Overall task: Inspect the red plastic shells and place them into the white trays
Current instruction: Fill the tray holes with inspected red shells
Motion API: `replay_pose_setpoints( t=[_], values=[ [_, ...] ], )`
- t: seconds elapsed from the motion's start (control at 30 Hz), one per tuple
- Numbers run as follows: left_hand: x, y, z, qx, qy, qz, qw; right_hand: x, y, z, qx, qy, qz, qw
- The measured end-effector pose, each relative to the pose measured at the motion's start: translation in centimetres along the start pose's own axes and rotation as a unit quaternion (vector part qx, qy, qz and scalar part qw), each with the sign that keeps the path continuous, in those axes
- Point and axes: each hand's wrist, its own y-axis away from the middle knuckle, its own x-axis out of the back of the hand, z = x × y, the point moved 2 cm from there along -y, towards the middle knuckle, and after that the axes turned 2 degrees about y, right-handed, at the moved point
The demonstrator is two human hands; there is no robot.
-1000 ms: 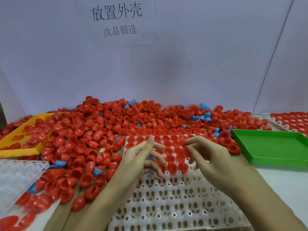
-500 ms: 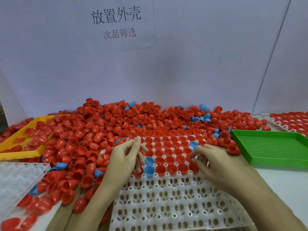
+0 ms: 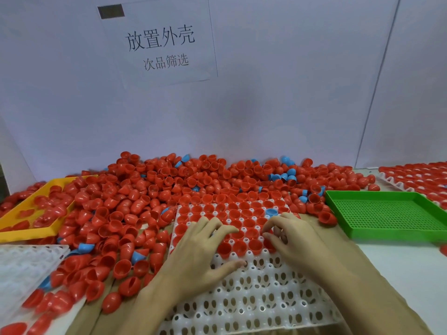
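Both hands press flat on the tray's filled rows, holding nothing.
Left hand (image 3: 203, 247) and right hand (image 3: 292, 238), lifted and pinching shells a second ago, now lie with relaxed fingers on the white tray (image 3: 254, 301), likely seating the shells (image 3: 244, 213); near rows remain empty. A loose pile (image 3: 150, 189) crowds the surface behind and left, beside yellow (image 3: 14, 235) and green (image 3: 387, 213) trays. One blue shell (image 3: 272, 211) sits among the red.

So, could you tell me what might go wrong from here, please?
A blue shell sits in the white tray among the red shells and could go unnoticed. The loose pile crowds the tray's far edge, so unchecked shells may roll in. The left hand covers several cells, hiding defects.
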Motion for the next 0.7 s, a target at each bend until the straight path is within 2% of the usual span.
replay_pose_setpoints(
  t=[0.07,0.17,0.2,0.3,0.4,0.53,0.6,0.7],
  values=[
    [0.1,-0.3,-0.1,0.025,0.017,-0.018,0.999,0.0,0.0,-0.2,-0.002,-0.001,0.003,1.0],
    [0.2,-1.9,-0.1,0.099,0.156,-0.032,0.982,0.0,0.0,-0.5,-0.009,-0.03,0.01,0.999],
    [0.4,-2.9,-0.6,0.107,0.168,-0.024,0.98,0.1,0.0,-0.6,-0.012,-0.039,0.011,0.999],
    [1.1,-6.7,-4.1,0.134,0.11,0.003,0.985,0.2,0.0,-0.7,-0.021,-0.05,0.011,0.998],
    [1.3,-9.7,-9.0,0.194,0.015,0.019,0.981,0.4,0.1,-0.7,-0.026,-0.057,0.006,0.998],
    [0.2,-11.4,-13.6,0.243,-0.143,-0.063,0.957,0.4,0.1,-0.6,-0.034,-0.064,0.003,0.997],
    [-0.5,-11.6,-14.8,0.25,-0.15,-0.101,0.951,0.5,0.0,-0.4,-0.034,-0.065,0.005,0.997],
    [-1.2,-11.5,-15.7,0.255,-0.119,-0.101,0.954,0.3,0.0,-0.4,-0.023,-0.059,0.009,0.998]
  ],
)
